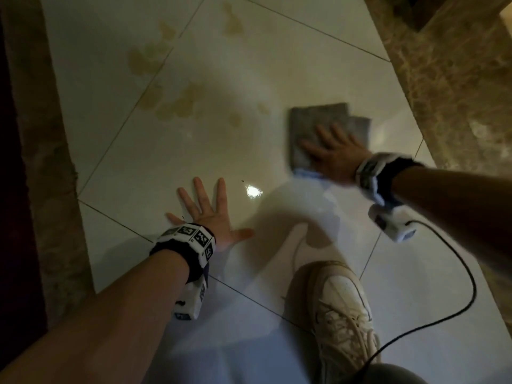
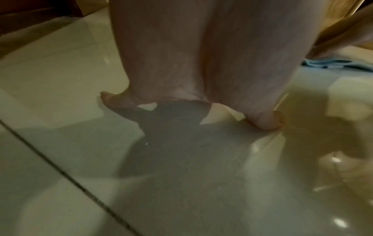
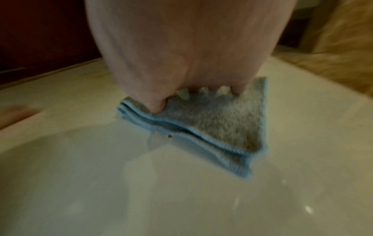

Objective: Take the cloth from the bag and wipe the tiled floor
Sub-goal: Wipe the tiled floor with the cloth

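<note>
Pale tiled floor (image 1: pixel 210 151) carries yellowish stains (image 1: pixel 177 103) ahead and left of the folded cloth (image 1: pixel 313 117), which the right hand (image 1: pixel 335 156) presses flat with straight fingers, while the left hand (image 1: pixel 210 214) rests spread and empty, nearer those stains

Honestly nothing readable here. The only markings are the black-and-white square code tags on the left wristband (image 1: pixel 191 238), and those are patterns, not letters or numbers. The right wristband (image 1: pixel 372 173) is too blurred to make out. There's no print on the cloth (image 3: pixel 212 121), the shoe (image 1: pixel 343 314) or the floor tiles (image 1: pixel 221 151).
</note>
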Action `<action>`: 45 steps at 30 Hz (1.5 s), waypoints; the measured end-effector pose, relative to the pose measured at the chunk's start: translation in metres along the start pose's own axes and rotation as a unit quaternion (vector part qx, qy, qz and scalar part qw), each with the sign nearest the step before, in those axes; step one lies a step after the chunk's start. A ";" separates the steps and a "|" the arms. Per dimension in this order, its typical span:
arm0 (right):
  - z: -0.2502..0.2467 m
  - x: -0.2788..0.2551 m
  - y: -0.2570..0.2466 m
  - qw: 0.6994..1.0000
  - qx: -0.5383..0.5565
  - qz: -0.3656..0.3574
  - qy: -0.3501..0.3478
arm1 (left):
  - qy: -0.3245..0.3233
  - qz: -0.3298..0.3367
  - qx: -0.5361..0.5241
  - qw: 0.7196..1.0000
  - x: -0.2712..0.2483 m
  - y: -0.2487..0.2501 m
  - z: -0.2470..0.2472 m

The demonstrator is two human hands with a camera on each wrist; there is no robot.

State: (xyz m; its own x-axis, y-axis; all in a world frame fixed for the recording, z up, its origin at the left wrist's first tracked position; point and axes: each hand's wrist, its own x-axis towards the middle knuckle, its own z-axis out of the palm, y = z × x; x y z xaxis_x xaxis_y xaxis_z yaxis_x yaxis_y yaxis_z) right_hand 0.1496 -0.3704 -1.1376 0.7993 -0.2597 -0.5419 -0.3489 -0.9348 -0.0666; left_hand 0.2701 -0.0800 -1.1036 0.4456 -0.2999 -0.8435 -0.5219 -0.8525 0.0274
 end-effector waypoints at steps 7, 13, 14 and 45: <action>-0.042 0.040 0.011 0.969 0.128 0.213 -0.003 | 0.010 -0.009 -0.005 1.000 0.004 0.000 0.004; -0.019 0.032 -0.059 0.997 -0.004 0.024 0.075 | 0.020 -0.008 -0.004 1.000 0.009 0.001 0.005; -0.018 0.035 -0.068 0.997 -0.017 -0.013 0.073 | 0.022 -0.008 -0.005 1.000 0.009 0.001 0.005; -0.139 0.148 -0.096 0.936 -0.246 -0.208 -0.140 | 0.073 -0.123 -0.092 0.985 -0.021 -0.150 -0.139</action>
State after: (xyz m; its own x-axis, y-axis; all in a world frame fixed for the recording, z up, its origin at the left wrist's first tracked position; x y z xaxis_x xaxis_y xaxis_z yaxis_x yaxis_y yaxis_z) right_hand 0.3693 -0.3532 -1.0949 0.6323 0.1615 -0.7577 0.2870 -0.9573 0.0355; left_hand 0.4405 -0.0053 -1.0157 0.6494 -0.1215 -0.7507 -0.2503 -0.9663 -0.0601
